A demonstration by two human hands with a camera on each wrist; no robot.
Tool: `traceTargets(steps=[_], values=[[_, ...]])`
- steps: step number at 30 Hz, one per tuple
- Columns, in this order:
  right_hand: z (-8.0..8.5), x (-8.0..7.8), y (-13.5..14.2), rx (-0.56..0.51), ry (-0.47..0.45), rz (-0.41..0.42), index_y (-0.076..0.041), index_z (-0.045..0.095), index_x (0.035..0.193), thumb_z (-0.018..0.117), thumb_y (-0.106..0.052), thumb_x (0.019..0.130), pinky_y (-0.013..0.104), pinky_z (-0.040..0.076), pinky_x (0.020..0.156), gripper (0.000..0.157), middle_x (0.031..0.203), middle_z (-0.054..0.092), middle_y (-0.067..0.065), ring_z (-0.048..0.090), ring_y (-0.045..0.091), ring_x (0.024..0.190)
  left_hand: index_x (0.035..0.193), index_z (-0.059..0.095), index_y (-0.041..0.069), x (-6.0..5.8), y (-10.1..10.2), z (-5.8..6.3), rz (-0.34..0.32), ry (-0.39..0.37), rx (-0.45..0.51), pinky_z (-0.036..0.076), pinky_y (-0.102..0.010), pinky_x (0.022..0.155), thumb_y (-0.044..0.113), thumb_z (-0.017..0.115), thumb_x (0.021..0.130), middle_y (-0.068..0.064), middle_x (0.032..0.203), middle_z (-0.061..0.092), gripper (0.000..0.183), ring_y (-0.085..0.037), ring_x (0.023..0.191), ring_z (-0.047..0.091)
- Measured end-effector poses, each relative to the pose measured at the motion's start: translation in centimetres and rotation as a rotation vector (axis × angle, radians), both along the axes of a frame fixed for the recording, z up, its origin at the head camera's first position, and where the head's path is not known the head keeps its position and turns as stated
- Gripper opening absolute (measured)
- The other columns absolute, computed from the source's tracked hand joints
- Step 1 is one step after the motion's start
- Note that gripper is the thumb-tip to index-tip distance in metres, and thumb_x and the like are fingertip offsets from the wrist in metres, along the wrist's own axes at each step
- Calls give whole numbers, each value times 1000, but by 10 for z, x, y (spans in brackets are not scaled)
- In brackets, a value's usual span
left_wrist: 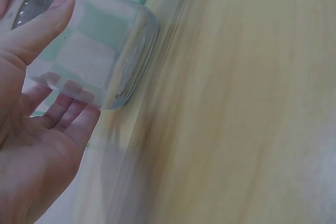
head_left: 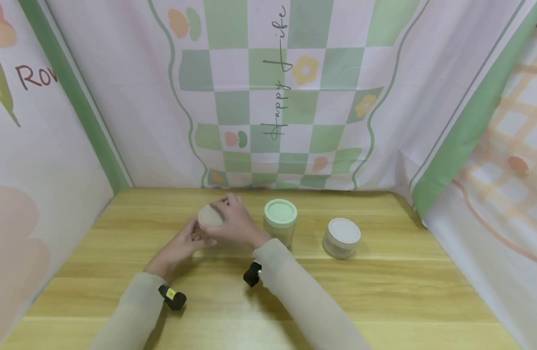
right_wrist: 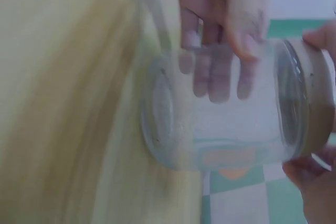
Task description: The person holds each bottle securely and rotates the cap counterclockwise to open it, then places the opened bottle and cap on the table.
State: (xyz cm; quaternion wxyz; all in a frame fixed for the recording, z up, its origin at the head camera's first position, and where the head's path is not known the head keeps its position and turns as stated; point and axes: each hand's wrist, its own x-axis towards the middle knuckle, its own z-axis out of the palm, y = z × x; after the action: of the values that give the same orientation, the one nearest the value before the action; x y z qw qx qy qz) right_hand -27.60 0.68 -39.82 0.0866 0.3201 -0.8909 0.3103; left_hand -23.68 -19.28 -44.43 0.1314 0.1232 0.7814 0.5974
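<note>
the clear glass jar [right_wrist: 226,124] stands close to upright, its long axis running up from the tabletop [head_left: 382,296] and its lidded end pointing toward the ceiling; in both wrist views, which are turned sideways, that axis lies across the picture, with the base toward the wood. whether the base touches the table or sits just above it, i cannot tell. the jar is at the back left part of the table, left of the two other containers. it is taller than wide, with smooth see-through walls, a rounded lower edge and a thick base ring; green and white checks of the cloth [head_left: 268,107] behind show through it, and a few small specks dot the glass. the beige lid [head_left: 209,217] is round and flat, seated over the mouth, with a darker band just under it

the left hand [head_left: 181,247] grips the glass wall from the side, thumb on one face and fingers slightly apart on another. the right hand [head_left: 238,221] comes over from above and pinches the rim of the lid between thumb and fingers. just right of that hand stands an upright jar with a mint green lid [head_left: 280,218], and farther right a shorter tub with a white lid [head_left: 341,238]
</note>
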Motion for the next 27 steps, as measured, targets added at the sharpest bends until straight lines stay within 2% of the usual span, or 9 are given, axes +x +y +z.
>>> traceTargets(steps=[5,13,18,22,25,27], values=[[2,-6,4,-19,-84,96,-10,58,142,78,-36,80,31,49,87,70,134,49,8,40,23,120,160,11,15,-1,0,-1,-11,-7,4,18,-70,112,30,73,93,-15,161,23,92,-44,146,21],[5,-4,4,19,-84,112,-12,55,145,74,-33,81,31,49,86,70,137,47,9,39,23,120,158,15,14,0,-1,1,-3,-14,-11,19,-70,112,31,74,92,-15,159,25,90,-43,145,23],[7,1,6,92,-63,99,-15,48,150,65,-45,91,40,47,98,68,147,45,9,41,24,129,158,15,13,1,-1,1,-7,-5,-19,19,-70,111,31,73,93,-17,159,25,89,-45,145,22],[8,6,5,139,-57,67,-12,42,153,54,-59,96,49,34,113,75,154,41,10,37,27,139,158,16,13,0,-1,0,-8,-8,-20,20,-70,111,33,73,93,-17,160,24,88,-45,145,22],[9,10,1,170,-22,19,-8,43,152,50,-66,95,49,33,114,81,153,44,11,40,26,138,157,18,16,0,-1,1,-1,-19,-20,20,-71,111,35,73,93,-15,161,22,87,-44,146,22],[10,13,-2,186,7,-20,-7,46,149,48,-68,95,47,36,113,82,149,48,11,45,26,135,156,19,16,0,-2,0,-5,-16,-18,20,-72,110,35,73,93,-16,161,21,85,-44,146,21]])
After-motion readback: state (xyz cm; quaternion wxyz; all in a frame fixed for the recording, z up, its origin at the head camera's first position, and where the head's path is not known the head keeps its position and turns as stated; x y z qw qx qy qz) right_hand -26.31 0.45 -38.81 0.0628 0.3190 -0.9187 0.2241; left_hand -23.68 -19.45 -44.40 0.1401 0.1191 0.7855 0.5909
